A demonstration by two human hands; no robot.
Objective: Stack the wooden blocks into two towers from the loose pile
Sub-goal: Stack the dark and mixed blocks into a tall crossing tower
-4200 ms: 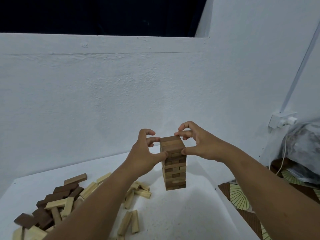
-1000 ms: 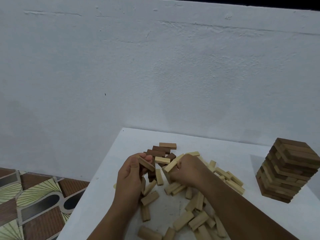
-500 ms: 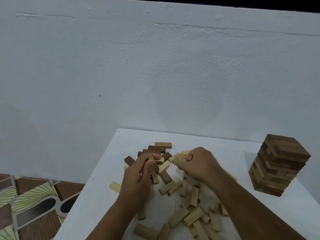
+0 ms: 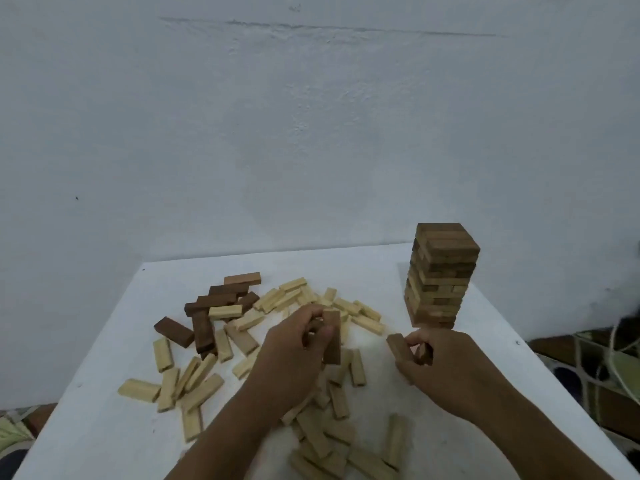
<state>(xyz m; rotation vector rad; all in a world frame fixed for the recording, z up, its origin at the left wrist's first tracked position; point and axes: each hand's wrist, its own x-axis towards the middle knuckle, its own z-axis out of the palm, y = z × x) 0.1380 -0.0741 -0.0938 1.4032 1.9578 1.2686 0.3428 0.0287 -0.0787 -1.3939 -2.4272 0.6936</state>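
One tower of brown wooden blocks (image 4: pixel 440 275) stands at the back right of the white table (image 4: pixel 104 427). A loose pile of pale blocks (image 4: pixel 194 375) and several dark brown blocks (image 4: pixel 211 306) lies spread over the table's left and middle. My left hand (image 4: pixel 294 351) is lifted above the pile and grips a brown block (image 4: pixel 332 336) held upright. My right hand (image 4: pixel 440 362) hovers just in front of the tower's base and grips brown blocks (image 4: pixel 396 344), at least two.
A white wall rises directly behind the table. The table's left and right edges drop to a patterned floor (image 4: pixel 14 431). A cord and dark clutter (image 4: pixel 609 362) lie off the right edge.
Both hands have lifted out of the pile, each carrying brown blocks, and moved right toward the tower. The view has swung right, bringing the tower closer to centre.
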